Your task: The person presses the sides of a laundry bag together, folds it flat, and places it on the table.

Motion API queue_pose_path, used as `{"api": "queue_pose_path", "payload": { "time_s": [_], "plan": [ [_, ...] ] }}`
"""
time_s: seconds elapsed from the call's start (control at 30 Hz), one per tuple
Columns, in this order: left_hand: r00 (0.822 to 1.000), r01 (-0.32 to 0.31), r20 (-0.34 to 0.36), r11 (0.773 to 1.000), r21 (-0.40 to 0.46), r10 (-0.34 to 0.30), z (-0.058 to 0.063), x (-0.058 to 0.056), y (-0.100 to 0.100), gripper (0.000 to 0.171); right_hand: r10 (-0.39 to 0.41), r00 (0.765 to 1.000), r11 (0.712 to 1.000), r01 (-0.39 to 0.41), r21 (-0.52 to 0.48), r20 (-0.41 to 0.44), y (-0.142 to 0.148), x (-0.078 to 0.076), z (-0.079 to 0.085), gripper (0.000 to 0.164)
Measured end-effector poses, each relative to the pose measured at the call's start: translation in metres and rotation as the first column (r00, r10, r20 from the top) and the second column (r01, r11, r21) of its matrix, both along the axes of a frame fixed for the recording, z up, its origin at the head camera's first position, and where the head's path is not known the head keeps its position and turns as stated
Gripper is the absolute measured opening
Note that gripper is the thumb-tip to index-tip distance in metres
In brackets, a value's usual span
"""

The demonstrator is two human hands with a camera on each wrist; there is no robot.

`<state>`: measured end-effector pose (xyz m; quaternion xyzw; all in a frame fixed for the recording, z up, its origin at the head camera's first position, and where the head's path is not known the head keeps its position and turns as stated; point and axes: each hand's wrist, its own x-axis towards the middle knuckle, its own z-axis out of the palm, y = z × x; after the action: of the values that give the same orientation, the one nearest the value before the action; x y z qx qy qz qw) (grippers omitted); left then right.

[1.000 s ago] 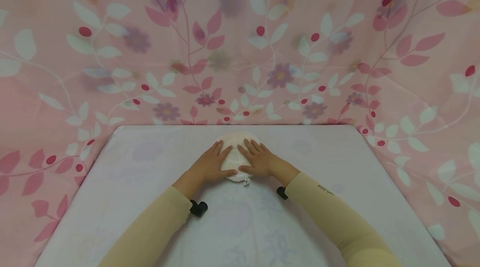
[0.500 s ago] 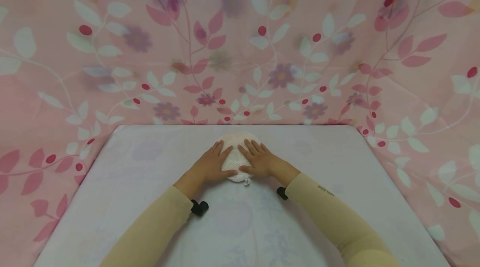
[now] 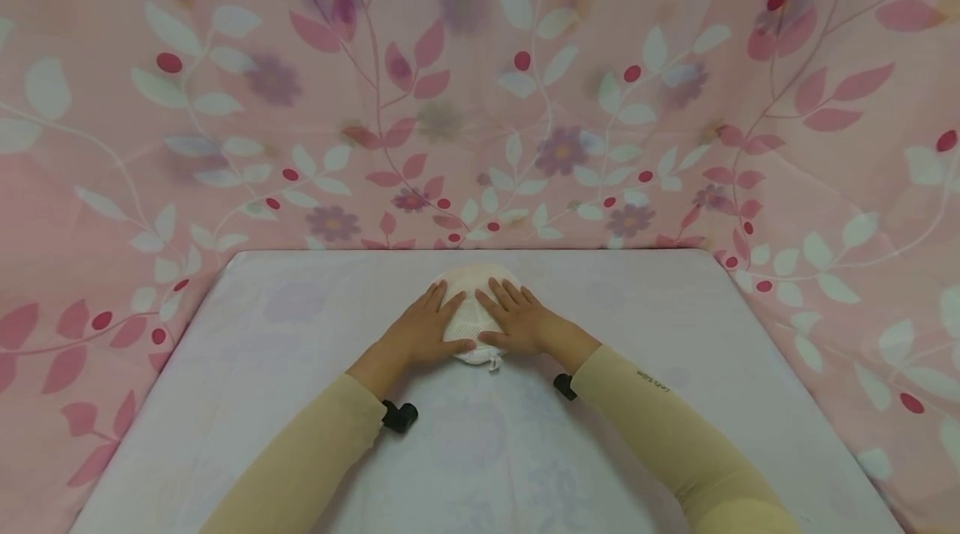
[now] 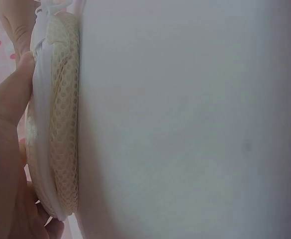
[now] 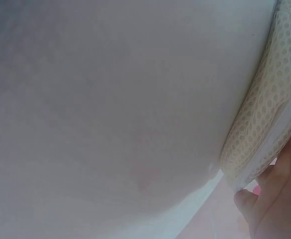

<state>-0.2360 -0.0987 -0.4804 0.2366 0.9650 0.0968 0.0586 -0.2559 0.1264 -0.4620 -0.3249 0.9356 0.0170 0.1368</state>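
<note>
A round cream mesh laundry bag [image 3: 472,319] lies on the table near its far edge. My left hand [image 3: 423,327] rests on the bag's left side, fingers spread and thumb toward the middle. On the right side, my right hand [image 3: 525,326] lies the same way, so the two thumbs nearly meet. The bag's zipper pull [image 3: 493,364] hangs out at the near edge. From the left wrist, the honeycomb mesh side [image 4: 64,119] and a white zipper band [image 4: 43,114] show, with fingertips at the rim. The right wrist view shows the bag's mesh [image 5: 264,104] beside my fingers.
A pale cloth with faint prints covers the table [image 3: 465,451]. Pink floral curtains [image 3: 480,101] stand behind the table and along both sides. Small black wrist cameras [image 3: 399,416] sit under both sleeves.
</note>
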Motion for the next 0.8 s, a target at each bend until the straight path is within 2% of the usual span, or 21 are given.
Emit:
{"api": "queue_pose_path", "payload": {
  "time_s": [0.27, 0.4, 0.57, 0.8],
  "plan": [
    [1.000, 0.006, 0.001, 1.000, 0.014, -0.006, -0.001, 0.001, -0.003, 0.094, 0.001, 1.000, 1.000, -0.001, -0.029, 0.009, -0.002, 0.001, 0.000, 0.079],
    [1.000, 0.008, -0.017, 0.999, 0.051, -0.007, -0.001, 0.000, -0.005, 0.088, -0.006, 1.000, 1.000, 0.006, -0.031, -0.008, -0.003, 0.000, -0.001, 0.078],
    [0.999, 0.028, -0.046, 0.997, 0.073, -0.025, 0.003, -0.001, -0.009, 0.080, -0.031, 0.999, 0.996, 0.028, -0.082, -0.036, -0.003, -0.001, -0.001, 0.078],
    [0.997, 0.037, -0.066, 0.994, 0.100, -0.030, 0.004, 0.003, -0.011, 0.071, -0.055, 0.998, 0.990, 0.050, -0.134, -0.033, 0.003, 0.003, 0.006, 0.074]
  ]
}}
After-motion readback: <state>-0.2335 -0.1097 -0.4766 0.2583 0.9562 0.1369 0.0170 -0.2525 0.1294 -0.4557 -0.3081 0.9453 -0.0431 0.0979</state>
